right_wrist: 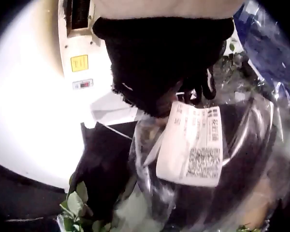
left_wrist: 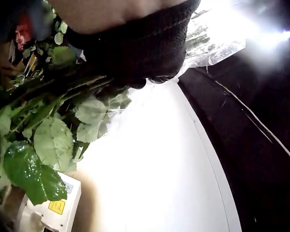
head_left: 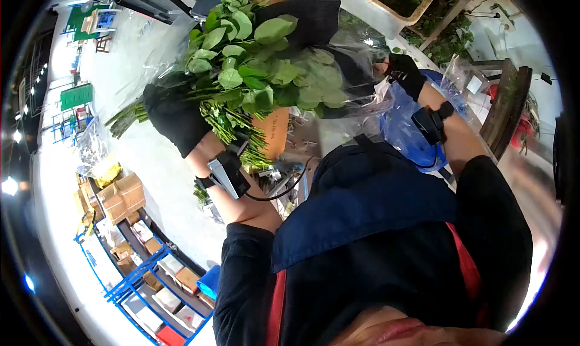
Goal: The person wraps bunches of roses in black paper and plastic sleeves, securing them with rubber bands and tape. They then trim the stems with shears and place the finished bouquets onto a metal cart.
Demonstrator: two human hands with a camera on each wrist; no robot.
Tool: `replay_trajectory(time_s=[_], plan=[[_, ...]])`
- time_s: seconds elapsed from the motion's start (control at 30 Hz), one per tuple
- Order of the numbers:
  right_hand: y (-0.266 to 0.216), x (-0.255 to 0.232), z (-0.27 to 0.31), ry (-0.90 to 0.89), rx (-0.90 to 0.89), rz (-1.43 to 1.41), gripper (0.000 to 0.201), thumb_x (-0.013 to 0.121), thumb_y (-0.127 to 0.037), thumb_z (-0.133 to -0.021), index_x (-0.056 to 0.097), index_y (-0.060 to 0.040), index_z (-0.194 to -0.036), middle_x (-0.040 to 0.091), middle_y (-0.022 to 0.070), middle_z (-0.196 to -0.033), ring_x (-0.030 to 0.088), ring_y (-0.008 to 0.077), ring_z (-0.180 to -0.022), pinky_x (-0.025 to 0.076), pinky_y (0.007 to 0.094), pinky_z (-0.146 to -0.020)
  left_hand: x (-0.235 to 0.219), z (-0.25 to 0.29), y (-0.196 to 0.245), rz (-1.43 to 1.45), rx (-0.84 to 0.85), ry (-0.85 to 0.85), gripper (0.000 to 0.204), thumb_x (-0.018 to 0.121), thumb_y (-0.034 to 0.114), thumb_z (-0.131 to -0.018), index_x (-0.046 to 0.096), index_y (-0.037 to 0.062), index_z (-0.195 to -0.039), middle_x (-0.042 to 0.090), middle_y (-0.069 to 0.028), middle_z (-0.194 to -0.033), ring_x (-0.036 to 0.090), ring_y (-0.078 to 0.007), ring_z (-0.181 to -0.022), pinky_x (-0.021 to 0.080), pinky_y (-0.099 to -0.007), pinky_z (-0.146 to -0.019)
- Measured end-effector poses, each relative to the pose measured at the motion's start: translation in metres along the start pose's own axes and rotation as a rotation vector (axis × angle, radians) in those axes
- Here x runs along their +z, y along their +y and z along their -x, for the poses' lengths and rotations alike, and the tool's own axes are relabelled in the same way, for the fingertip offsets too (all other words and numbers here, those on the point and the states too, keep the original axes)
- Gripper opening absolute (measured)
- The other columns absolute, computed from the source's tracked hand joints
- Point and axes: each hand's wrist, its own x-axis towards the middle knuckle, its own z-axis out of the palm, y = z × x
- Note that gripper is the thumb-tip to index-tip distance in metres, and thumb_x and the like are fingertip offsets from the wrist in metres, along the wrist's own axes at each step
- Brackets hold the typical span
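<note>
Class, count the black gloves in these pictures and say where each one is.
2. One is on the left hand, closed around the leafy stems; the other is on the right hand, which pinches the edge of the clear wrapping.

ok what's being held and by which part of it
The left hand grips the bunch by its stems; the right hand holds the clear wrap at its edge, beside the label.

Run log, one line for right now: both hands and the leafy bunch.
left hand: grips leafy stems | right hand: holds clear wrap | printed label: beside right hand
</note>
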Motion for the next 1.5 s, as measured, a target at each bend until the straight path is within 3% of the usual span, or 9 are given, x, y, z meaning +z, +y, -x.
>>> replay_trajectory(time_s=[0.27, 0.33, 0.63, 0.8, 0.97, 1.13, 1.2, 1.4, 1.5], plan=[[0.004, -0.03, 0.026, 0.107, 0.758, -0.054, 0.022, 0.054, -0.032, -0.09, 0.056, -0.0101, -0.089, 0.062, 0.0078, -0.074, 0.059, 0.0227, -0.061, 0.047, 0.0316, -0.054, -0.004, 0.005, 0.061, -0.044, 0.072, 0.059, 0.03, 0.049, 0.034, -0.088, 0.063, 0.0079, -0.091, 0.064, -0.0144, -0.095, 0.058, -0.0336, -0.091, 0.045, -0.0504, -0.082], [0.01, -0.031, 0.02, -0.073, 0.633, -0.619, 0.033, 0.06, -0.038, -0.086, 0.061, -0.0055, -0.09, 0.062, 0.0085, -0.068, 0.06, 0.0234, -0.058, 0.048, 0.0328, -0.056, -0.006, 0.002, 0.076, -0.02, 0.055, 0.02, 0.03, 0.048, 0.034, -0.088, 0.063, 0.0072, -0.092, 0.064, -0.015, -0.095, 0.058, -0.0343, -0.091, 0.044, -0.0502, -0.083], [-0.037, -0.004, 0.009, -0.134, -0.076, 0.897, 0.026, 0.064, -0.023, -0.08, 0.063, -0.003, -0.098, 0.063, 0.015, -0.078, 0.06, 0.0333, -0.074, 0.047, 0.0377, -0.066, -0.031, -0.029, 0.113, -0.109, 0.111, -0.171, 0.035, 0.046, 0.031, -0.087, 0.062, 0.0024, -0.101, 0.062, -0.0199, -0.103, 0.056, -0.0378, -0.098, 0.041, -0.0531, -0.089], [-0.029, 0.037, -0.014, -0.118, 0.589, -0.658, 0.029, 0.062, -0.028, -0.085, 0.064, -0.0008, -0.096, 0.065, 0.0133, -0.08, 0.062, 0.0217, -0.078, 0.048, 0.0337, -0.069, -0.012, -0.025, 0.131, -0.075, 0.064, -0.148, 0.038, 0.047, 0.032, -0.086, 0.061, 0.001, -0.103, 0.062, -0.0214, -0.106, 0.056, -0.0399, -0.1, 0.04, -0.0539, -0.092], [-0.09, 0.073, -0.029, -0.309, 0.028, 0.349, 0.038, 0.062, -0.037, -0.083, 0.065, 0.0006, -0.083, 0.063, 0.0191, -0.079, 0.062, 0.029, -0.076, 0.047, 0.0367, -0.068, -0.021, -0.036, 0.137, -0.093, 0.142, -0.102, 0.038, 0.047, 0.031, -0.086, 0.061, 0.0005, -0.105, 0.062, -0.0211, -0.108, 0.055, -0.0399, -0.103, 0.039, -0.0543, -0.094], [-0.012, 0.047, -0.022, -0.168, 0.353, 0.401, 0.026, 0.062, -0.028, -0.082, 0.064, -0.0021, -0.079, 0.062, 0.02, -0.078, 0.062, 0.0325, -0.075, 0.046, 0.0408, -0.064, -0.027, -0.034, 0.14, -0.561, 0.329, -0.112, 0.035, 0.044, 0.027, -0.089, 0.062, 0.0, -0.103, 0.062, -0.022, -0.107, 0.057, -0.0397, -0.098, 0.043, -0.0529, -0.09], [0.088, 0.035, -0.031, -0.203, -0.42, 0.645, 0.024, 0.06, -0.028, -0.082, 0.064, -0.0036, -0.079, 0.061, 0.017, -0.074, 0.059, 0.031, -0.068, 0.046, 0.0382, -0.06, 0.004, -0.019, 0.118, -0.568, 0.305, -0.055, 0.036, 0.044, 0.027, -0.088, 0.062, -0.0006, -0.102, 0.062, -0.0234, -0.106, 0.058, -0.0401, -0.096, 0.044, -0.0521, -0.088], [0.147, 0.008, -0.04, -0.238, -0.137, 0.128, 0.025, 0.058, -0.029, -0.084, 0.065, -0.0055, -0.08, 0.061, 0.0103, -0.074, 0.057, 0.0268, -0.064, 0.046, 0.0347, -0.058, 0.024, -0.018, 0.099, -0.389, 0.175, -0.065, 0.035, 0.045, 0.028, -0.088, 0.062, 0.0004, -0.099, 0.062, -0.0218, -0.101, 0.057, -0.0387, -0.094, 0.044, -0.0496, -0.087], [-0.006, 0.012, -0.058, -0.058, 0.697, -0.458, 0.032, 0.063, -0.038, -0.084, 0.064, -0.0065, -0.085, 0.06, 0.0018, -0.078, 0.056, 0.0189, -0.066, 0.046, 0.0306, -0.059, 0.005, -0.027, 0.102, -0.08, 0.177, -0.212, 0.029, 0.05, 0.029, -0.088, 0.063, 0.0038, -0.091, 0.063, -0.0178, -0.096, 0.058, -0.0343, -0.09, 0.045, -0.0484, -0.084]])
